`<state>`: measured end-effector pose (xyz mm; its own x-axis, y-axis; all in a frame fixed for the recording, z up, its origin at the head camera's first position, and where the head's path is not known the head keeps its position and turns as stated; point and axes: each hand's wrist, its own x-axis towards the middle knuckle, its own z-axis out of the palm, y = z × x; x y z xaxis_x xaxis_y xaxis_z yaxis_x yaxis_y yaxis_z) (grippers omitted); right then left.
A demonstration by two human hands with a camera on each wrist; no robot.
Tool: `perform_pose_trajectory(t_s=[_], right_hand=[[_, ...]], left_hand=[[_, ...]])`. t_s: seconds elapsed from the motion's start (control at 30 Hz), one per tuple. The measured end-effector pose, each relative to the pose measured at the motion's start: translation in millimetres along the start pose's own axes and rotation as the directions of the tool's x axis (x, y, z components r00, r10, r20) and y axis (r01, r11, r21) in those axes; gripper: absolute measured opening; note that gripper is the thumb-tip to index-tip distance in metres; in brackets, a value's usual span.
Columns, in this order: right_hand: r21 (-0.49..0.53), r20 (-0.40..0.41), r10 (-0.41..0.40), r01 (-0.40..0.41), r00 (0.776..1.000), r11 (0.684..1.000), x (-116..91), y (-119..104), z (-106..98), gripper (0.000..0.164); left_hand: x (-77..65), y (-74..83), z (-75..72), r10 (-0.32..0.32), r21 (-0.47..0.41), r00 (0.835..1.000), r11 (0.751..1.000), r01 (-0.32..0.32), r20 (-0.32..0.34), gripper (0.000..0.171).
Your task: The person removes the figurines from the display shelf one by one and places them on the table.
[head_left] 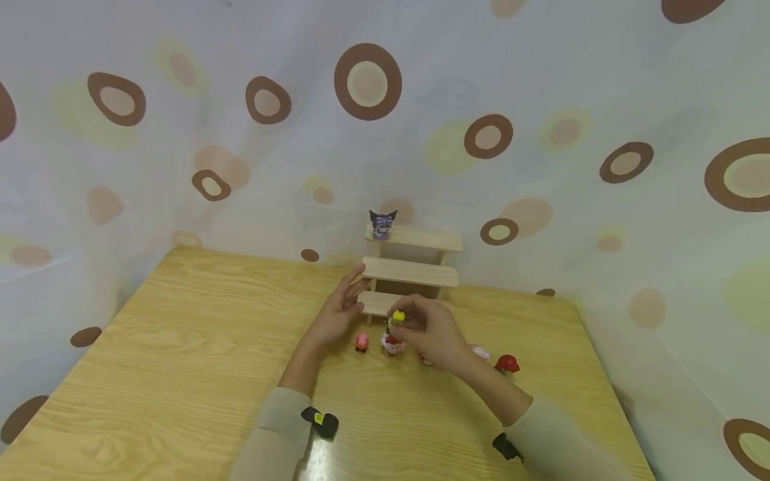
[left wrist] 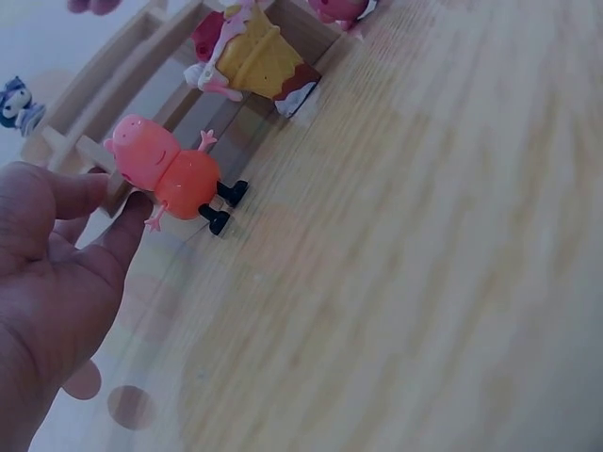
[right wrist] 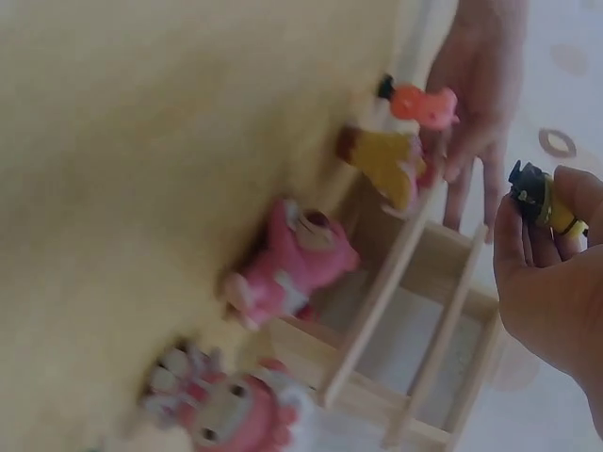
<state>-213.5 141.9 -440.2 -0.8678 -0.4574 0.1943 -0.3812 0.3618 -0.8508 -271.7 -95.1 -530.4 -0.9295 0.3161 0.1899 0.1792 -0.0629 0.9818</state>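
My right hand [head_left: 438, 337] pinches a small yellow-and-black toy figurine [right wrist: 537, 198] between thumb and fingers, held up in front of the lowest step of a wooden three-step shelf [head_left: 412, 271]. My left hand [head_left: 334, 319] is at the shelf's left end, its fingers stretched along the ends of the lower steps. Close by that hand a pink pig figurine [left wrist: 179, 174] in orange-red stands upright on the table. Beside the pig is an ice-cream-cone figurine [left wrist: 262, 58], partly overlapped by the right hand's toy in the head view.
On the top step, at its left end, stands a purple figurine with black ears [head_left: 381, 226]. A pink bear figurine [right wrist: 294, 264] and a pink-and-white figurine [right wrist: 240, 410] stand before the shelf. Farther right is a red-capped figurine [head_left: 508, 363]. A patterned curtain [head_left: 301, 153] hangs behind.
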Motion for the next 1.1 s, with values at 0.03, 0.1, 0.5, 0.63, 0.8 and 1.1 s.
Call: perform_pose_trajectory(t_s=[0.03,0.1,0.5,0.63,0.8,1.1], right_hand=[[0.007,0.006,0.009,-0.009,1.000,1.000,-5.4,3.0,3.5,0.030],[0.011,0.015,0.010,-0.011,1.000,1.000,-15.1,9.8,11.2,0.030],[-0.020,0.109,0.084,-0.083,0.990,0.996,-52.9,35.5,46.5,0.028],[-0.049,0.127,0.086,-0.080,0.988,0.996,-56.9,40.6,48.5,0.028],[-0.046,0.136,0.088,-0.082,0.987,0.996,-59.6,43.9,47.5,0.031],[-0.071,0.123,0.070,-0.062,0.990,0.996,-60.0,41.1,42.9,0.046]], left_hand=[[0.4,0.1,0.2,0.001,0.002,1.000,1.000,-0.001,-0.002,0.081],[1.2,-0.1,0.4,0.008,0.003,1.000,1.000,-0.008,-0.006,0.081],[-1.3,-0.6,-3.6,0.013,0.027,1.000,1.000,-0.013,-0.014,0.081],[0.0,-2.1,-2.1,0.017,0.007,1.000,1.000,-0.017,-0.009,0.080],[1.8,-2.9,-0.9,0.021,0.011,1.000,1.000,-0.021,-0.011,0.080],[2.6,-2.4,-0.1,0.021,0.018,1.000,1.000,-0.020,-0.009,0.081]])
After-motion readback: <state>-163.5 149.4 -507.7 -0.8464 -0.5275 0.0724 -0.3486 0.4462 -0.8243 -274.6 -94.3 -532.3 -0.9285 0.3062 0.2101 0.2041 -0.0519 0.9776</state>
